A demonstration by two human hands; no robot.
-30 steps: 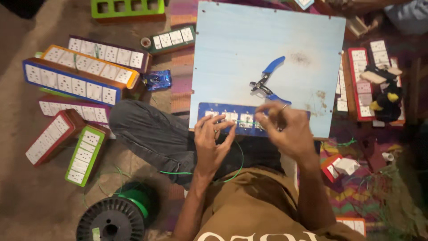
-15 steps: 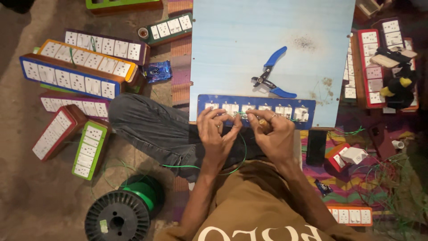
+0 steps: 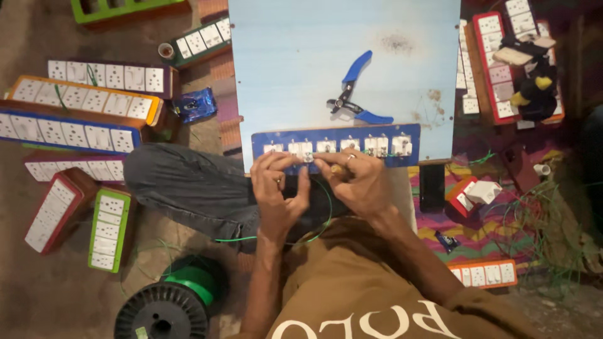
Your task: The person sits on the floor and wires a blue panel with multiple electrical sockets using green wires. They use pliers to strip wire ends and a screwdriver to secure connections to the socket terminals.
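Dim bare dirt floor (image 3: 56, 295)

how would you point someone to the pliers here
Find the pale blue board lying in front of the person. The pliers lie on it just beyond the blue switch panel, the only loose tool there, with bright blue handles.

Both hands crowd the near edge of the blue switch panel (image 3: 336, 143), and what the left hand (image 3: 279, 188) and right hand (image 3: 355, 182) pinch between their fingertips is too small to make out. The green wire (image 3: 317, 229) loops under the wrists and vanishes behind the left forearm. The black spool (image 3: 160, 311) is cut off by the bottom edge, and the green box (image 3: 122, 7) by the top edge.
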